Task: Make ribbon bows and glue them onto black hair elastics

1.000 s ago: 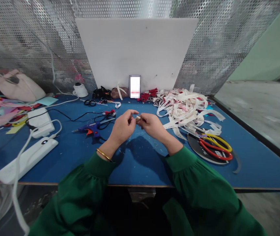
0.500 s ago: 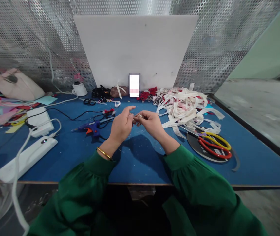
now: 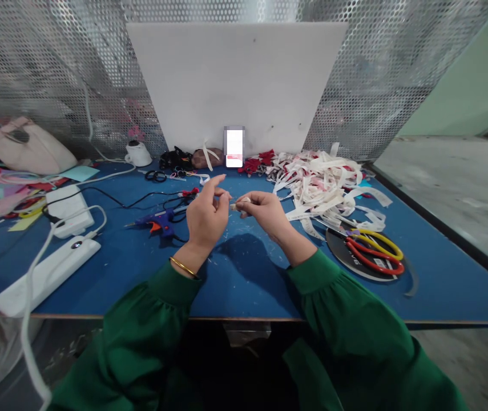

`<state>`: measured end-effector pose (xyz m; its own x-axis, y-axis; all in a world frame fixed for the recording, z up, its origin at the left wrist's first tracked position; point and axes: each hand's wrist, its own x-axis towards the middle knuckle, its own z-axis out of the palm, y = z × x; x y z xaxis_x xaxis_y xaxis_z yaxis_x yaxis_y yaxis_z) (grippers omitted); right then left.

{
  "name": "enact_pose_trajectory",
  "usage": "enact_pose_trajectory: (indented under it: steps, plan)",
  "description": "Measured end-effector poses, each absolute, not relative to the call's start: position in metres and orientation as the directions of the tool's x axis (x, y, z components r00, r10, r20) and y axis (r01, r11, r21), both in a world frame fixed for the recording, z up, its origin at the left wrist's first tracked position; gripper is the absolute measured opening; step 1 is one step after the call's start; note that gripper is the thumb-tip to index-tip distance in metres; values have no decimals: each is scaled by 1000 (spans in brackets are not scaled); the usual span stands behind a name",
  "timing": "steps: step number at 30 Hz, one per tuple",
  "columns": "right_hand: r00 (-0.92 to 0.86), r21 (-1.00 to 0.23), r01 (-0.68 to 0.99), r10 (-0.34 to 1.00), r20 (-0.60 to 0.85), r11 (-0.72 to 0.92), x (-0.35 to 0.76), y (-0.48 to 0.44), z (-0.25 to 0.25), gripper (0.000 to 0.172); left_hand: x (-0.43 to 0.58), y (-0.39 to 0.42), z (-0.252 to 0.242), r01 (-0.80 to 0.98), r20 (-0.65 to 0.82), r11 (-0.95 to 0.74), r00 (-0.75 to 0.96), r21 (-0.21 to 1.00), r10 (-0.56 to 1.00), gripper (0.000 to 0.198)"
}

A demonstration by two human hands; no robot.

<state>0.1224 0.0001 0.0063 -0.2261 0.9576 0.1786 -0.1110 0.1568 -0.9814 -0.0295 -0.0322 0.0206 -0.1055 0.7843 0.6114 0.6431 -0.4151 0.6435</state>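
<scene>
Perforated metal sheeting [image 3: 372,80] is forming the backdrop, well beyond the grip of the right hand [image 3: 265,214]. Below the grip, a blue tabletop [image 3: 247,297] is extending to both sides. Behind the grip, a white panel [image 3: 239,80] is leaning back from the far part of the table. To the right of and beyond the grip, a tangled pile of pale ribbon [image 3: 321,182] is lying loose. Far left of the grip, a pale handbag [image 3: 42,148] is resting beyond a white power strip [image 3: 51,271]. Nearer on the right, scissors [image 3: 366,264] with red and yellow handles are lying across a black disc [image 3: 338,251]. Left of the grip, a blue glue gun [image 3: 164,221] is lying on its side. Just beside the grip, the left hand [image 3: 207,217] is holding its index finger raised; whether its curled fingers are gripping anything cannot be told. Between thumb and fingertips, the right hand is pinching a small piece [image 3: 234,207]. It is appearing whitish to tan, mostly covered, with its short end projecting leftward; its full shape is remaining hidden.
</scene>
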Motion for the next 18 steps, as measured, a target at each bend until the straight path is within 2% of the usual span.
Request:
enact_pose_trajectory:
  steps: [3, 7, 10, 14, 18]
  plan:
    - [-200, -972, -184, 963, 180, 143, 122, -1, 9, 23, -32, -26, 19, 521, 552, -408, -153, 750, 820, 19]
    - [-154, -960, -220, 965, 211, 175, 122, -3, 12, 29, -32, -20, 16, 298, 443, -398, -100, 868, 891, 21]
    - [-149, -955, -220, 961, 232, 197, 121, -4, 13, 33, -29, -21, 17, 201, 353, -331, -89, 922, 931, 20]
    - [-158, -960, -228, 967, 199, 160, 119, -6, 12, 35, -28, -23, 19, 157, 326, -305, -128, 939, 937, 15]
    - [-205, -972, -202, 966, 159, 117, 118, -8, 11, 32, -31, -21, 17, 214, 373, -340, -141, 916, 917, 11]
